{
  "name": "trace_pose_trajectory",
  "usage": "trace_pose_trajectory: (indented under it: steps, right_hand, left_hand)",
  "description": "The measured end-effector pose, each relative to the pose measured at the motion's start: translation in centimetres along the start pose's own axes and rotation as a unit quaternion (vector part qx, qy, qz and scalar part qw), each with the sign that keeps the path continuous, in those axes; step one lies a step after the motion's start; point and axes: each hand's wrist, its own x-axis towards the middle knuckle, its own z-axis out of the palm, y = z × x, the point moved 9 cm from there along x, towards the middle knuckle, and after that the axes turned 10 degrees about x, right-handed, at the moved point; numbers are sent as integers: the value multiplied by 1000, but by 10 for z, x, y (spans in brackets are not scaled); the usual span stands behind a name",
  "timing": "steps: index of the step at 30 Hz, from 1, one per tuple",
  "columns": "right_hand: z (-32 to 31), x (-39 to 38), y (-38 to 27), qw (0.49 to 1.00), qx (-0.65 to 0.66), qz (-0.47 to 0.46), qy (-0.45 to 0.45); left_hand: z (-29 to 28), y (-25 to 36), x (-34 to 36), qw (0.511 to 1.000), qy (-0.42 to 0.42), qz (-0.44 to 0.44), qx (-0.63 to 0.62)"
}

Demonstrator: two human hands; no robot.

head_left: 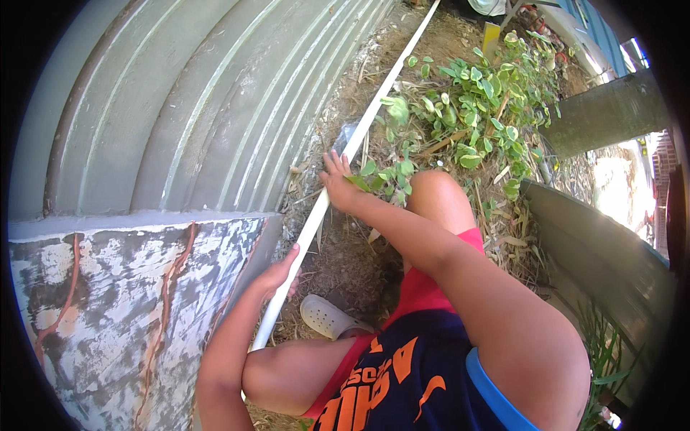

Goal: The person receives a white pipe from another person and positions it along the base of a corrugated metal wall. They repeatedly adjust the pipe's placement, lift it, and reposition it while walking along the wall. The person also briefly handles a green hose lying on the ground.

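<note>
A long white pipe (381,97) runs diagonally along the foot of a corrugated grey wall. My left hand (282,276) grips it low down, near my bent left leg. Higher along it my right hand (343,183) lies across the pipe with fingers spread. A small translucent piece, hard to make out, (347,133) sits beside the pipe just above those fingers. Leafy green stems touch or partly cover the back of my right hand.
Corrugated wall (187,108) and mottled lower block (122,309) on the left; variegated plants (481,100) on dirt to the right, with a yellow post (491,39), a thick grey cylinder (604,108) and a dark panel (596,251). My sandalled foot (327,316) is below the pipe.
</note>
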Motion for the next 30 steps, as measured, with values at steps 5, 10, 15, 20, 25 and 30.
trace_pose_trajectory:
  steps: [5,10,15,20,25,30]
  right_hand:
    - [-32,29,102,931,203,147,264]
    - [-19,33,80,484,788,308,223]
    - [-30,27,115,444,795,259,322]
    - [10,11,127,464,737,376,316]
    - [29,2,137,467,693,439,330]
    - [40,14,138,538,624,470,316]
  left_hand:
    - [-16,42,-27,997,46,54,26]
    - [-20,20,-51,999,48,18,-9]
    - [10,33,-30,999,-3,46,1]
    - [23,24,-18,1000,-9,26,-10]
    - [28,11,4,1000,-3,-11,-12]
    - [22,10,19,1000,22,9,-16]
